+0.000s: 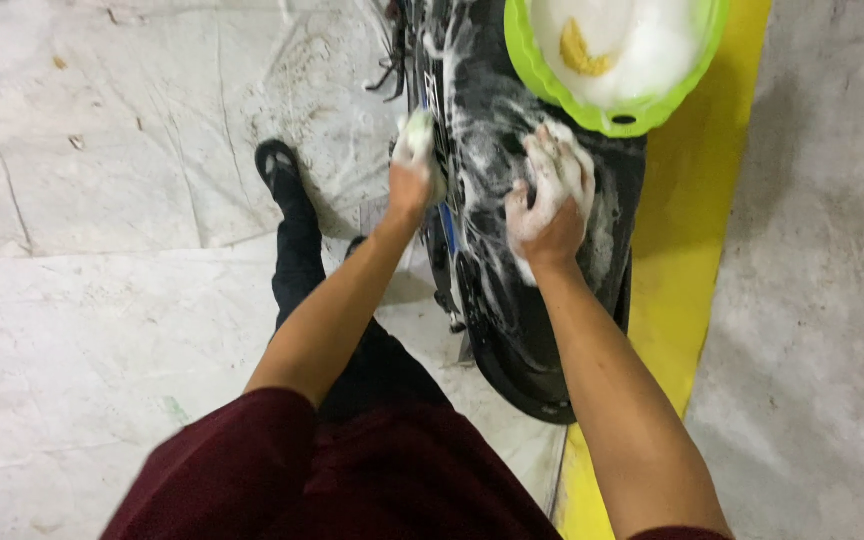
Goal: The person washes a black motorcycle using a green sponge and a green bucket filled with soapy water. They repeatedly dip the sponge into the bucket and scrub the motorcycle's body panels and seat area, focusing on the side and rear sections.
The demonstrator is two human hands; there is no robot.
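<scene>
Sitting on the far end of the motorbike's seat is a lime-green plastic basin (614, 118), pretty much full of white suds with a yellowish sponge (580, 50) poking out of the foam. The motorbike (497, 310) itself is black, streaked with soap, and its long axis runs near-to-far, the rounded tail end closest to the person and the rest heading off past the top edge. It stands on grey concrete floor (102, 300), right beside a yellow painted strip (687, 250) on its right. The right hand (550, 200) is spread flat and foamy on the seat, palm down, fingers open, not gripping anything. The left hand (414, 165) is curled on the bike's left side around something white and sudsy; can't tell what it is.
</scene>
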